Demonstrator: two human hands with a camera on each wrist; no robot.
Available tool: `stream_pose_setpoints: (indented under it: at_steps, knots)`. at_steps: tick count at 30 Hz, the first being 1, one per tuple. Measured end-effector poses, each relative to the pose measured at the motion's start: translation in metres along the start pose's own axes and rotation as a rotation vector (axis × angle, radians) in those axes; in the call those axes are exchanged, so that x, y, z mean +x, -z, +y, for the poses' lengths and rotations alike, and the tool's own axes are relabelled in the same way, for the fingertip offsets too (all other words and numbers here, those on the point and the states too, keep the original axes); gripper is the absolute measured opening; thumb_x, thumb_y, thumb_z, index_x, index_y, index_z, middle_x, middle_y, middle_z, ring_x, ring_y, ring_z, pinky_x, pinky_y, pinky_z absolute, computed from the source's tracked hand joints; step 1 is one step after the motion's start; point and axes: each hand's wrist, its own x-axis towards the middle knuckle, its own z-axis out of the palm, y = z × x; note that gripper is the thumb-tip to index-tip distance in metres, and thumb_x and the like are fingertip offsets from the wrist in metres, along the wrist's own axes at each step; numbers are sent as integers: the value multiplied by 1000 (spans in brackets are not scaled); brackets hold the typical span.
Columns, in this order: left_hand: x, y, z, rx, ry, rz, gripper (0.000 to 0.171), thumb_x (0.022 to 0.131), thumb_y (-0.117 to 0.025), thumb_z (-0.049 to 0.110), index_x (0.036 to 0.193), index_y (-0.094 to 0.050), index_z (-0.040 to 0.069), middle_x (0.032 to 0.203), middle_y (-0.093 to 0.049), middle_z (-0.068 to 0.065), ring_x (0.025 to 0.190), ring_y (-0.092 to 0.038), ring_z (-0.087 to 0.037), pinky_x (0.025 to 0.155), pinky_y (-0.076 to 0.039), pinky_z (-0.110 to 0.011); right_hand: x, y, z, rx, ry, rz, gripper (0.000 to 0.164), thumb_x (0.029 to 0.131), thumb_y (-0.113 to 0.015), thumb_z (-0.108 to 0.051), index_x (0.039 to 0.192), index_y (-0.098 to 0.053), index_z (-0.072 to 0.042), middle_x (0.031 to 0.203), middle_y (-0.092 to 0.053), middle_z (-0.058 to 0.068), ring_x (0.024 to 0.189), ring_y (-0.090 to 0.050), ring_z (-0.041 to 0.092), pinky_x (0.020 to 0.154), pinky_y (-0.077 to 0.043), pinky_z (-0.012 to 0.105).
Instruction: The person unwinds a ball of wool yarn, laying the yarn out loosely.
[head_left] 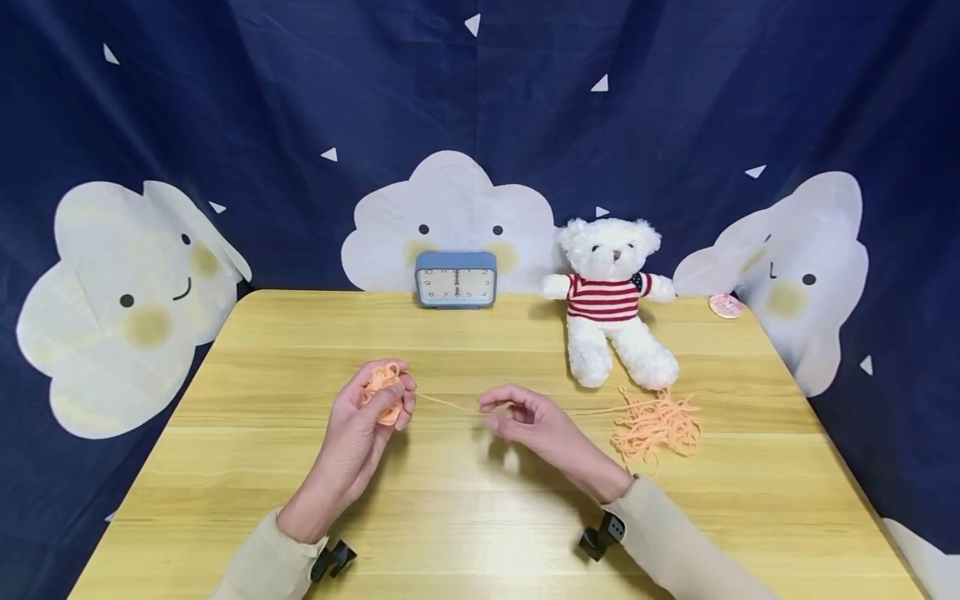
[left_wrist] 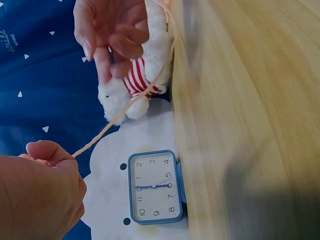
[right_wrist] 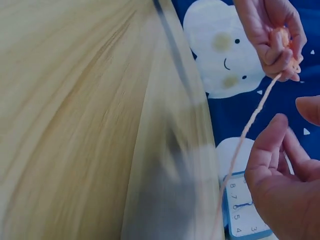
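Note:
My left hand (head_left: 354, 437) holds a small bundle of peach-orange yarn (head_left: 381, 377), with the thumb pressed over it. From the bundle a single strand (head_left: 447, 403) stretches rightward past my right hand (head_left: 534, 423) to a loose, tangled yarn pile (head_left: 660, 429) on the table. The right hand hovers over the middle of the table, fingers loosely bent. In the right wrist view its thumb (right_wrist: 309, 109) and index finger stand apart, and the strand runs beside them, not pinched. In the left wrist view, the left fist mostly hides the bundle.
On the wooden table (head_left: 480, 517), a blue alarm clock (head_left: 456, 281) stands at the back edge. A white teddy bear (head_left: 611, 296) in a red-striped shirt sits behind the yarn pile. A small pink round object (head_left: 725, 306) lies at the back right. A dark blue curtain (head_left: 480, 92) surrounds the table.

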Motion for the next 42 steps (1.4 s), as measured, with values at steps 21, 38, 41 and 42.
stream_pose_setpoints:
  at_steps: [21, 38, 41, 42]
  knots:
    - [-1, 3, 3, 4, -26, -3, 22, 108, -57, -6, 129, -59, -2, 106, -66, -9, 81, -63, -14, 58, -48, -18, 9, -2, 2, 58, 0, -96, 34, 108, -70, -17, 129, -68, 9, 104, -68, 24, 86, -63, 18, 82, -57, 31]
    - [-4, 12, 1, 67, -2, 41, 27, 105, -63, -7, 131, -61, 1, 107, -66, -8, 82, -63, -14, 63, -53, -19, -38, 57, -9, 216, 130, 226, 13, 111, -62, -6, 109, -74, -3, 90, -66, 3, 77, -59, 9, 69, -55, 18]
    - [-5, 13, 1, 63, -9, 39, 26, 105, -64, -7, 130, -62, 2, 106, -66, -8, 82, -63, -14, 62, -52, -20, -45, 68, -8, 282, 164, 279, 17, 111, -59, -4, 106, -75, -7, 91, -68, 2, 77, -60, 6, 69, -56, 17]
    - [-5, 14, 1, 66, -14, 36, 26, 105, -64, -7, 129, -62, 2, 105, -66, -8, 81, -63, -14, 61, -51, -20, -47, 72, -7, 294, 170, 299, 18, 112, -59, -3, 106, -75, -7, 91, -68, 1, 76, -60, 6, 68, -56, 17]
